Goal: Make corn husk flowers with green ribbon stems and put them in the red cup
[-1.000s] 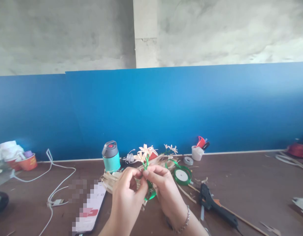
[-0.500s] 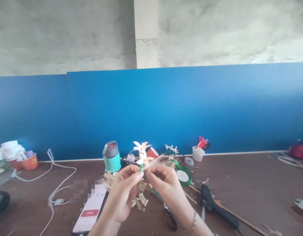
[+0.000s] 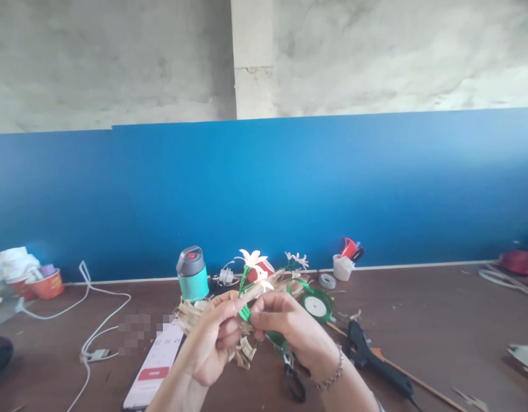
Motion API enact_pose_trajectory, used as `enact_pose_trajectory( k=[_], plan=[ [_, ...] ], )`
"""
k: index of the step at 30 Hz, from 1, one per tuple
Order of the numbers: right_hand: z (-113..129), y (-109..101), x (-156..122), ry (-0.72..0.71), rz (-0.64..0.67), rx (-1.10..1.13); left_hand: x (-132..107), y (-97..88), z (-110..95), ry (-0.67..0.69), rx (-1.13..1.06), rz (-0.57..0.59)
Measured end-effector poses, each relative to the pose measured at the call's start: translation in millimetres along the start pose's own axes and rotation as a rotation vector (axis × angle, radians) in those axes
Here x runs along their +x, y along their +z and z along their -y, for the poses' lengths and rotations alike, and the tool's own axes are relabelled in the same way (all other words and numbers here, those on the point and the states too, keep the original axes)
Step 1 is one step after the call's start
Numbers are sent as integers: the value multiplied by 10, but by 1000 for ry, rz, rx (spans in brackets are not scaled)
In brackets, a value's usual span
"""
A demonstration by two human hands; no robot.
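In front of me, above the table, my left hand (image 3: 218, 329) is closed on the green stem of an artificial flower (image 3: 251, 258) with pale petals. A second pale bloom (image 3: 262, 282) hangs lower on that stem. My right hand (image 3: 281, 317), a bracelet at its wrist, pinches a strip of green ribbon (image 3: 245, 313) against the stem. The ribbon's far end is hidden behind my fingers. Beyond the right hand lies a spool of green ribbon (image 3: 316, 306). Scissors (image 3: 294, 382) with dark handles rest below that hand.
A teal bottle (image 3: 194, 280) stands behind the left hand, with a phone (image 3: 154, 369) nearer me. Dry pale husk scraps (image 3: 245, 352) lie under my hands. To the right are a black glue gun (image 3: 377, 363), a tape roll (image 3: 328, 281) and a white cup (image 3: 343, 268). A white cable (image 3: 107, 312) runs along the left.
The flower has turned and leans further right, showing its petals from another side. More green ribbon now shows between my hands, and the right hand has shifted slightly down.
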State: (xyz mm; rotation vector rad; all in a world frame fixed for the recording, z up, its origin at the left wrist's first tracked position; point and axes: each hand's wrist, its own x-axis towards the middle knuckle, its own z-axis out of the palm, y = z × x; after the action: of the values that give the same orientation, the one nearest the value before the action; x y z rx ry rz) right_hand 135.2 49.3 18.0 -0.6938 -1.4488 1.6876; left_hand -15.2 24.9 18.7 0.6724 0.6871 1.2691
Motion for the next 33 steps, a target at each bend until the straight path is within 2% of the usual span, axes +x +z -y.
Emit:
enact_pose_trajectory(
  k=[2,6,9,12,16,20,23,27,33],
  plan=[
    [-6,-21,-3,13,19,13,7,4,16,-7,-1,2],
    [19,-23,-15,24,-54,-33,5,14,-2,-33,16,17],
    [44,17,-15,-39,-99,-9,-9,16,-48,-42,21,21],
    [36,61,-4,-140,-69,85,-22,13,-55,-94,8,21],
    [-15,83,4,-170,30,228,-27,16,13,-207,1,18],
    [-66,80,6,-195,17,307,-39,33,61,-215,28,23],
    [-82,88,1,-198,-29,328,-62,48,51,-153,120,64],
    [-64,123,-5,-213,-62,301,-94,92,12,-6,314,110],
    [-15,186,8,-228,-207,265,-99,188,13,295,610,-29]
  ],
)
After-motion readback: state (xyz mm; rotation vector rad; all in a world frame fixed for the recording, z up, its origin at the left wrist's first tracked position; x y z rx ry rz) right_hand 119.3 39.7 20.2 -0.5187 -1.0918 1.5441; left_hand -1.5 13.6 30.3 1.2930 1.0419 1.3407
